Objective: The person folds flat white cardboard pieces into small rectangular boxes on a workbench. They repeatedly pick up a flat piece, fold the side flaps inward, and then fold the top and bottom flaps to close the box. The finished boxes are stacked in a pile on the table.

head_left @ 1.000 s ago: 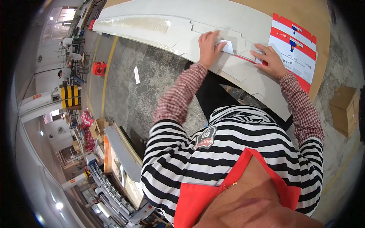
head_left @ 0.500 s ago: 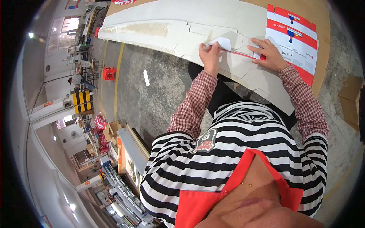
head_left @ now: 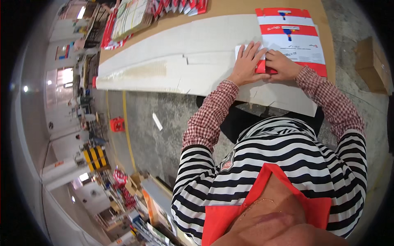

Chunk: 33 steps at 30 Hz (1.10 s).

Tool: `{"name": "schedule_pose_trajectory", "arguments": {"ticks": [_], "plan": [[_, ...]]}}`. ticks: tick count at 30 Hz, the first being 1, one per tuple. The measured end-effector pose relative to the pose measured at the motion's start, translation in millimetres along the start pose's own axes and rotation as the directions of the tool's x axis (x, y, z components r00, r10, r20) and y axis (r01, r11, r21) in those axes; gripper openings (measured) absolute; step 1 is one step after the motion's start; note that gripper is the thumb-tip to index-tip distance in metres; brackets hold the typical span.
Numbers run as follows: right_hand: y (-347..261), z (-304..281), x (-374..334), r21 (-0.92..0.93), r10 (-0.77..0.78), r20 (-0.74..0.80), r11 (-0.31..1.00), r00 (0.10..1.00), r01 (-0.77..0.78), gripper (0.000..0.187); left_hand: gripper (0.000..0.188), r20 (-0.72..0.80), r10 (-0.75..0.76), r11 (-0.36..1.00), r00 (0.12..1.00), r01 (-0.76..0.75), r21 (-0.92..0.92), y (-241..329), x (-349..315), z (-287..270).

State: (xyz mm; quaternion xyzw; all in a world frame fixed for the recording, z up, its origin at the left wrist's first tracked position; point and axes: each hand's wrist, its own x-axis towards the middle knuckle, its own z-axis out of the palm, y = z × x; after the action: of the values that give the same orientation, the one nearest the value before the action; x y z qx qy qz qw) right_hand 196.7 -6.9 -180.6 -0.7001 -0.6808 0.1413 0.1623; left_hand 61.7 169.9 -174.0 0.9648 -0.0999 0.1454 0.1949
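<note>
My left hand [head_left: 247, 65] lies flat with its fingers stretched out on a small red and white printed carton piece [head_left: 260, 67]. Its white end shows past the fingertips; most of the piece is hidden. Close beside it, my right hand [head_left: 284, 65] is closed, with bent fingers and thumb at the piece's right edge. A larger printed carton sheet [head_left: 301, 50], red and white with blue pictures, lies flat just beyond the right hand. Under both hands is a pale cardboard sheet [head_left: 213, 69] with cut lines.
The brown table top [head_left: 230, 8] shows around the pale cardboard. At its far left sit a stack of printed sheets [head_left: 133, 16] and red and white packs [head_left: 180, 6]. A brown box [head_left: 372, 65] stands on the floor at right; a red crate [head_left: 117, 124] stands at left.
The raised white flap that my left hand pinched is now pressed down under that hand. Both hands have come together. The view has shifted, showing more of the far table.
</note>
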Motion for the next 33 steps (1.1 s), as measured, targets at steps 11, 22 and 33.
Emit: {"name": "schedule_pose_trajectory", "arguments": {"ticks": [11, 22, 33], "plan": [[3, 6, -40, 0.08, 0.217, -0.37, 0.976, 0.903, -0.202, 0.088, 0.101, 0.079, 0.002, 0.997, 0.997, -0.008, 0.079, -25, 2, 17], [7, 25, -42, -0.077, 0.177, -0.325, 0.974, 0.929, -0.212, 0.056, 0.08, 0.181, -0.183, 0.943, 0.966, 0.121, 0.309, -15, 16, 33], [35, -28, -176, 0.998, 0.895, 0.063, -0.043, 0.442, -0.055, 0.055, 0.052, -0.216, -0.323, 0.945, 0.921, 0.326, -0.024, -45, 38, 44]]}}
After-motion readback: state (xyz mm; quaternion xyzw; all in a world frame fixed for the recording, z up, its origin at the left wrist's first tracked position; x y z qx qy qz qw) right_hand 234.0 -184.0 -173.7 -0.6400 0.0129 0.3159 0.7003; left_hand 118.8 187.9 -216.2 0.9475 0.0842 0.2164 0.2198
